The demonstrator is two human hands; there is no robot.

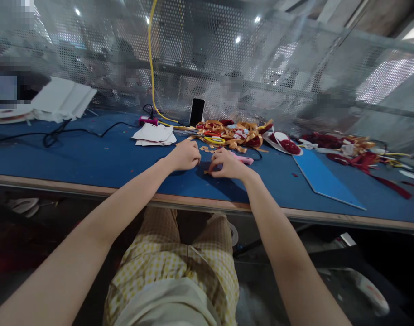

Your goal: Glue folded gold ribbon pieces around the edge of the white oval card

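My left hand (184,155) rests at the blue tabletop with its fingers curled under. What they hold, if anything, is hidden. Close by on the right, my right hand (227,165) has bent fingers and thumb drawn together at a small piece of gold ribbon (206,172). Just beyond both hands lie small gold ribbon scraps (204,148) and scissors with yellow handles (214,140). A pink-handled tool (243,158), its kind unclear, lies partly behind my right hand. Behind these spreads a tangled heap of gold ribbon (249,132) with dark red pieces in it.
White sheets (155,135) lie left of the heap, and a phone (197,112) stands upright behind. A blue board (325,179) and dark red ribbon (366,162) are at right. A black cable (91,130) crosses the left side; a yellow cable (151,59) hangs by the mesh.
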